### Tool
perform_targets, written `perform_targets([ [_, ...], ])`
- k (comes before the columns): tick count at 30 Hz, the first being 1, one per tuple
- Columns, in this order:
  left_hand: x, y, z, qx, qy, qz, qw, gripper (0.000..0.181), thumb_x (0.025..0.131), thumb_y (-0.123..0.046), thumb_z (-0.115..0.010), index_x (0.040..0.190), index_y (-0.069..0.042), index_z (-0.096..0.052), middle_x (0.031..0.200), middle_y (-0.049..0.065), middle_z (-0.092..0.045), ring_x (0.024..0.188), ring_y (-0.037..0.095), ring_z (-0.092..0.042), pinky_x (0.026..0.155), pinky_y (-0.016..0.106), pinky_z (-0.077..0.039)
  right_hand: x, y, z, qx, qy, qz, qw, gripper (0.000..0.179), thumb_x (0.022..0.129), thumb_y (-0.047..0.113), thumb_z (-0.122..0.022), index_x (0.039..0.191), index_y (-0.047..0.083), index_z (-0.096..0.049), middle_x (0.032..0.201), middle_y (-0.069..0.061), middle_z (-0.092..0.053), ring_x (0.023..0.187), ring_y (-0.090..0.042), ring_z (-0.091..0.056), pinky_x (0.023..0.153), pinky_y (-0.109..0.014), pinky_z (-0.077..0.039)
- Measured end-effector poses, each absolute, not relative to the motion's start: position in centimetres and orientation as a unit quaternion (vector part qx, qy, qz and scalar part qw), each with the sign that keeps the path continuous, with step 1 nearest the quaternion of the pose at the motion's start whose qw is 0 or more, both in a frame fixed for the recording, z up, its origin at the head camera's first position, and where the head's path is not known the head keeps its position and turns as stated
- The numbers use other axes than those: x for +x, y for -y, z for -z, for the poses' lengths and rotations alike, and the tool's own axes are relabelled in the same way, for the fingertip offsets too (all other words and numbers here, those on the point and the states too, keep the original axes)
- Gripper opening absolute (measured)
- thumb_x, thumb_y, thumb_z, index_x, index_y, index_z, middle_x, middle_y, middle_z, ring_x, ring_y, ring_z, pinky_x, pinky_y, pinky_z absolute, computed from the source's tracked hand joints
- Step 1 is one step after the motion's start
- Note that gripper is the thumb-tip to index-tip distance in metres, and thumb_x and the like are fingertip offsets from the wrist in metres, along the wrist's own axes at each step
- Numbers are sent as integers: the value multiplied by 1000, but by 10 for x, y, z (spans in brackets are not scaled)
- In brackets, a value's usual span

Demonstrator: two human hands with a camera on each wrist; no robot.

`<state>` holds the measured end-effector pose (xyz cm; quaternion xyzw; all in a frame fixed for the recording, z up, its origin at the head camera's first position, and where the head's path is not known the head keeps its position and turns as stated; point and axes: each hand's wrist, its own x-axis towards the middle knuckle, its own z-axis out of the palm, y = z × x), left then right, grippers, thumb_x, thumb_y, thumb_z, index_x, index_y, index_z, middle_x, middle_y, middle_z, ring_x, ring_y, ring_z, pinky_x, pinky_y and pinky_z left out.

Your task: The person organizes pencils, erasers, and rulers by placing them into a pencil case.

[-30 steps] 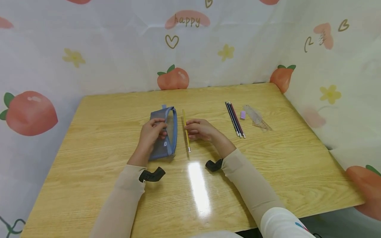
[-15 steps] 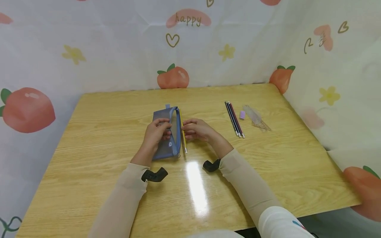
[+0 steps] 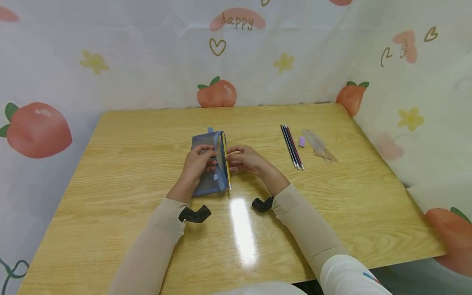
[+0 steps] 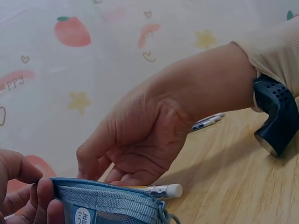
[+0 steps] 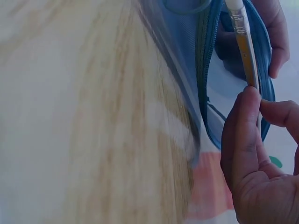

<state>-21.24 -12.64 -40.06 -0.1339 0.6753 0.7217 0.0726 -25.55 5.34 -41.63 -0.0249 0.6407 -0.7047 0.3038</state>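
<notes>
A blue mesh pencil case point(image 3: 206, 186) with its zip undone is held by my left hand point(image 3: 197, 166), whose thumb and fingers pinch one edge of the opening. My right hand point(image 3: 247, 159) pinches a yellow pencil point(image 3: 228, 177) between thumb and fingers, lengthwise along the opening. In the right wrist view the pencil point(image 5: 248, 58) lies across the gap between the two zip edges, its white eraser end toward the top. The left wrist view shows its metal band and eraser tip point(image 4: 168, 190) jutting past the case's corner. Whether the pencil is inside the case cannot be told.
Several dark pencils point(image 3: 292, 147) lie side by side on the wooden table point(image 3: 332, 205), right of my hands. A purple eraser point(image 3: 302, 141) and clear rulers point(image 3: 318, 144) lie beyond them. A patterned sheet hangs behind the table and at its right.
My left hand has moved the pencil case to the right, up to the pencil. My right hand, still pinching the pencil, has shifted slightly left. The gap between case and pencil has closed.
</notes>
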Motion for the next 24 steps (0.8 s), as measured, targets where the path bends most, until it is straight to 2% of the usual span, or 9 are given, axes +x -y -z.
perform_targets([
  [10,-212,118,404,-127,-684,-714,83,31,91,-12,-62,122,-5,-59,73,-2,-61,57,4,-61,51,19,-55,-257,-54,416,-11,-638,715,286,25,94,-1,-57,119,0,-53,81,-5,-65,67,-13,-66,60,-22,-58],
  [16,-213,115,405,-122,-675,-723,85,30,91,-10,-61,120,-4,-58,69,-2,-60,55,5,-60,50,19,-53,-259,-53,416,-18,-641,713,283,32,95,-1,-57,126,-3,-51,82,-7,-66,68,-14,-68,60,-24,-59],
  [24,-211,113,405,-119,-690,-709,90,30,93,-12,-60,122,-5,-58,73,-2,-61,58,5,-61,52,19,-54,-255,-52,419,-47,-665,694,274,37,95,-1,-58,129,-9,-49,84,-6,-66,70,-14,-69,64,-25,-60],
])
